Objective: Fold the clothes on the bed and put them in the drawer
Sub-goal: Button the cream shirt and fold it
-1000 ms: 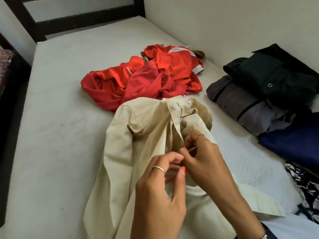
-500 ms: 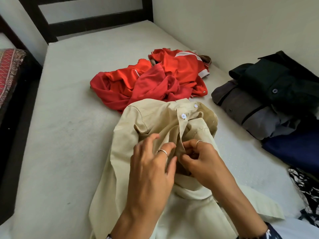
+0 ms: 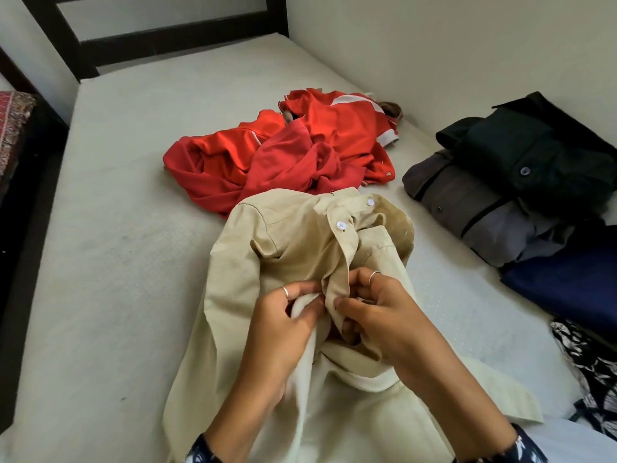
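Observation:
A beige button-up shirt (image 3: 277, 248) lies front-up on the bed (image 3: 117, 228), collar away from me. My left hand (image 3: 283, 332) pinches the left edge of its button placket. My right hand (image 3: 377, 312) pinches the other placket edge right beside it, below two fastened white buttons. Behind the shirt a crumpled heap of red clothes (image 3: 283, 155) lies unfolded. At the right a folded black shirt (image 3: 534, 152) sits on a folded grey shirt (image 3: 467, 208), with a folded navy garment (image 3: 567, 282) in front of them.
A black-and-white patterned cloth (image 3: 587, 372) lies at the right edge. A dark bed frame (image 3: 160, 38) stands at the far end, with the wall along the right. A red patterned fabric (image 3: 13, 128) shows at the far left beyond the mattress edge.
My left hand has slid down and now pinches the placket edge close to my right hand. The camera has tilted up slightly.

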A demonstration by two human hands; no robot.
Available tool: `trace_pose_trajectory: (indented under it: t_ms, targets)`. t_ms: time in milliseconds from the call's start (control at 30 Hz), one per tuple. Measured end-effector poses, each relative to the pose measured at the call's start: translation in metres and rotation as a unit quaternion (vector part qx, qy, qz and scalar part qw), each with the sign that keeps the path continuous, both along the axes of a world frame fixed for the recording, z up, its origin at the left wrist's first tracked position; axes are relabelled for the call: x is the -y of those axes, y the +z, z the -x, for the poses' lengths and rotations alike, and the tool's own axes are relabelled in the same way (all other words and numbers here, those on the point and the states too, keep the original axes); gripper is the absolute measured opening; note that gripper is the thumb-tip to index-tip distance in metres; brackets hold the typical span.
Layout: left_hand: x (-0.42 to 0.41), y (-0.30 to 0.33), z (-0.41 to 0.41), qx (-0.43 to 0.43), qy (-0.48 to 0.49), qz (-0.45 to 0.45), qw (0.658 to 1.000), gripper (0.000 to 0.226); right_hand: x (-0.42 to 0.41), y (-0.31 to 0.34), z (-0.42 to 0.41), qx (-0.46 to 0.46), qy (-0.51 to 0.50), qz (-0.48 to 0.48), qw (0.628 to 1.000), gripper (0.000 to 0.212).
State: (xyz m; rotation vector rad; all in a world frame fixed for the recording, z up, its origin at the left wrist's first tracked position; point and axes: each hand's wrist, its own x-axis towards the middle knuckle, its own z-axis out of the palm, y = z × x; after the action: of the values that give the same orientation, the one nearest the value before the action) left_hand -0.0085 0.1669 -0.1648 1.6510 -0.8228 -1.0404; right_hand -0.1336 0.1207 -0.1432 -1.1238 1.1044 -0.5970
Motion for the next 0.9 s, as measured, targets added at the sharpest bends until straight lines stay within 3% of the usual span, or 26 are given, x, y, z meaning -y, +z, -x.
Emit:
trace_pose_trajectory:
  t_ms: [67,133,233,400,667,800,900]
  targets:
    - [0.000,0.002,0.001,-0.177,0.031,-0.012,0.984,0.025,0.001,0.003,0.002,0.057,-0.003,-0.026,0.998,0.015]
    - [-0.002,0.006,0.003,-0.324,0.051,-0.011,0.945,0.032,0.001,0.006,0.003,0.114,0.001,-0.055,0.992,0.014]
    - [-0.006,0.009,0.005,-0.399,0.035,-0.002,0.916,0.039,0.000,0.006,0.003,0.166,-0.006,-0.069,0.984,0.013]
    - [-0.008,0.010,0.001,-0.294,0.005,0.049,0.955,0.041,-0.004,0.007,0.001,0.214,-0.020,-0.060,0.975,0.024]
    - [-0.016,0.028,-0.006,-0.106,0.002,0.182,0.978,0.008,-0.029,0.032,-0.016,0.281,-0.050,-0.056,0.957,0.038]
    - [-0.010,0.048,-0.016,0.079,-0.039,0.208,0.974,0.005,-0.019,0.048,-0.013,0.140,-0.067,0.078,0.985,0.010]
    - [0.019,0.080,-0.039,0.234,-0.055,0.203,0.949,0.025,0.014,0.084,-0.012,0.005,-0.078,0.170,0.982,0.015]
